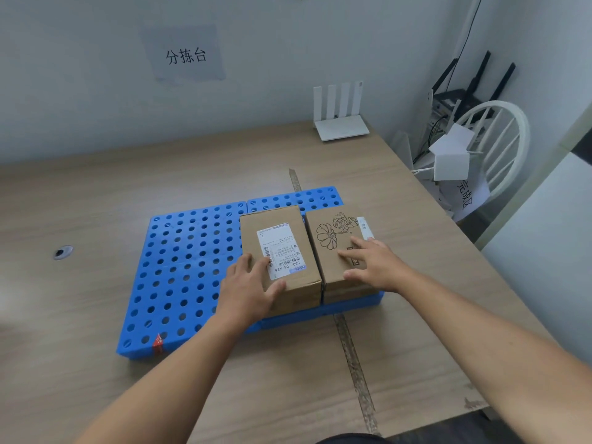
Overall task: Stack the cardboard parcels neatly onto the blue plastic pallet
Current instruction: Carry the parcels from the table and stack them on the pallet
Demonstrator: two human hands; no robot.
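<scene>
Two cardboard parcels lie side by side, touching, on the right half of the blue plastic pallet (179,267). The left parcel (272,232) carries a white shipping label. On the right parcel (333,261) there is a line drawing of a flower. My left hand (246,290) rests against the near left corner of the labelled parcel, fingers fairly straight, thumb on its top edge. My right hand (374,264) lies flat on top of the flower parcel with fingers spread.
The pallet sits on a wooden table (96,203) with a taped seam (352,363). A white router (341,123) stands at the far edge by the wall. A white chair (499,145) with papers and black routers stands beyond the table's right edge.
</scene>
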